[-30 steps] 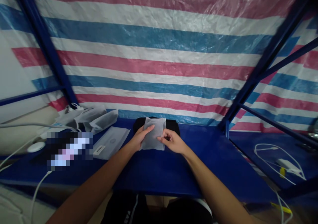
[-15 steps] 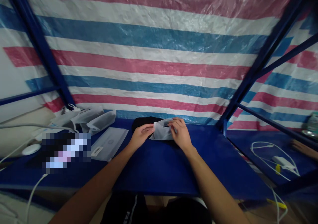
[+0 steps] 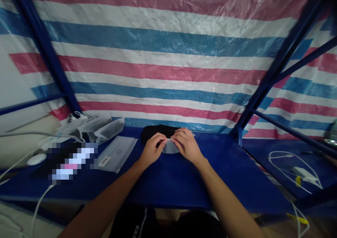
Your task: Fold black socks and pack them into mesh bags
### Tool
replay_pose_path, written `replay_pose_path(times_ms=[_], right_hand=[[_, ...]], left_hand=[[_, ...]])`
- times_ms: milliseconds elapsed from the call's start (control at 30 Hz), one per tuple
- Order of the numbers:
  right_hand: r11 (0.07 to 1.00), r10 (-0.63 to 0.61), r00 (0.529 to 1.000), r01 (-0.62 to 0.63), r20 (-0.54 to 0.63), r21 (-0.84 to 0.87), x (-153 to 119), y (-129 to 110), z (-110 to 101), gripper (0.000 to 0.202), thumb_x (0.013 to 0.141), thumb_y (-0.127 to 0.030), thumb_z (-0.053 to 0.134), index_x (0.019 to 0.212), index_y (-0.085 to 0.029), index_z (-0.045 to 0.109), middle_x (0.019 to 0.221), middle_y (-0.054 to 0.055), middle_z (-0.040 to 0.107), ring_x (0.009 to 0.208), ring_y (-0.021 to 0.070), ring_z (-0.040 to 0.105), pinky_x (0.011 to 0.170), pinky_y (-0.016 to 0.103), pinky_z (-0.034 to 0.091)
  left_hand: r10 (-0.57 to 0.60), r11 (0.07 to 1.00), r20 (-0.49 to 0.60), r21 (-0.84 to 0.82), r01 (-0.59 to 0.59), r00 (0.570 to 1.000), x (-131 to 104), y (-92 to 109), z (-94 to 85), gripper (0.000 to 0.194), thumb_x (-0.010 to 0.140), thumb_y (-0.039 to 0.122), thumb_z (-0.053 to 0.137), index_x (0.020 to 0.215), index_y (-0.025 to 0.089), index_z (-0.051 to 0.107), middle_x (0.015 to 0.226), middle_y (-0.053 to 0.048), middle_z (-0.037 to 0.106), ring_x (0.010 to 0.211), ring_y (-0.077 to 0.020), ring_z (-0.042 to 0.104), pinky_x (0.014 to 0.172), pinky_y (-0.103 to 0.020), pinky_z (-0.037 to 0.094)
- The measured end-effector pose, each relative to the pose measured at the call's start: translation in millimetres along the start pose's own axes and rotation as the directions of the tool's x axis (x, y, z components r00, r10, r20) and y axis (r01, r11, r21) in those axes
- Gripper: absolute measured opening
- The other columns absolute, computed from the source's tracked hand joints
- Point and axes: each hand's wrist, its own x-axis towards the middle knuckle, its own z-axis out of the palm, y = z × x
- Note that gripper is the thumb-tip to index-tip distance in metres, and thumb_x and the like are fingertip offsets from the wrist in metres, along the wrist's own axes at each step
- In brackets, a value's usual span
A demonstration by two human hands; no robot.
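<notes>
A small frosted translucent plastic bag (image 3: 170, 147) is held low over the blue table, between both of my hands. My left hand (image 3: 152, 150) pinches its upper edge with thumb and fingertips. Close beside it, my right hand (image 3: 187, 146) pinches the same edge, fingers bent over the bag's right part and hiding it. Just behind the hands lies a soft black item (image 3: 155, 130), partly covered by them; its kind is unclear. To the left, a flat frosted zip bag (image 3: 118, 152) with a small white label lies on the table.
Crumpled frosted bags (image 3: 109, 129) are heaped at the back left, near white cables. A device with a pixelated bright screen (image 3: 72, 164) and a white round disc (image 3: 37, 159) lie left. Beyond the right blue post are a white adapter (image 3: 305, 174) and cable. Striped sheeting (image 3: 168, 76) hangs behind.
My hands have come closer together along the bag's edge, and its opening no longer shows. Another person's hand at the far right has mostly left view. The camera has shifted slightly.
</notes>
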Motion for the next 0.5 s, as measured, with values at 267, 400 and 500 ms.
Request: replay_pose_path(times_ms=[267, 400, 500], right_hand=[[0.973, 0.144, 0.987, -0.154, -0.069, -0.173, -5, 34, -15, 0.028, 0.113, -0.034, 0.046, 0.116, -0.022, 0.072, 0.117, 0.012, 0.075, 0.116, 0.0313, 0.061, 0.102, 0.048, 0.048], [0.949, 0.309, 0.931, -0.315, -0.196, -0.002, -9, 42, -14, 0.031, 0.113, -0.04, 0.043, 0.112, -0.021, 0.068, 0.111, 0.012, 0.076, 0.104, 0.0293, 0.069, 0.095, 0.043, 0.053], [0.894, 0.441, 0.872, -0.407, -0.212, 0.185, -9, 38, -8, 0.035, 0.112, -0.047, 0.043, 0.114, -0.021, 0.065, 0.101, 0.009, 0.077, 0.087, 0.0255, 0.072, 0.083, 0.037, 0.055]], left_hand=[[-0.114, 0.992, -0.211, -0.068, 0.102, 0.971, 5, -36, -10.8, 0.024, 0.106, 0.042, 0.059, 0.104, 0.021, 0.069, 0.109, -0.007, 0.069, 0.098, -0.0203, 0.069, 0.087, -0.03, 0.056], [-0.238, 0.966, -0.25, -0.157, 0.204, 0.938, 5, -40, -19.3, 0.031, 0.105, 0.049, 0.058, 0.108, 0.02, 0.068, 0.109, -0.006, 0.071, 0.091, -0.0188, 0.07, 0.086, -0.031, 0.058], [-0.244, 0.959, -0.098, -0.168, 0.226, 0.965, 3, -33, -18.9, 0.039, 0.099, 0.051, 0.067, 0.124, 0.022, 0.068, 0.125, -0.009, 0.073, 0.106, -0.0234, 0.072, 0.087, -0.032, 0.06]])
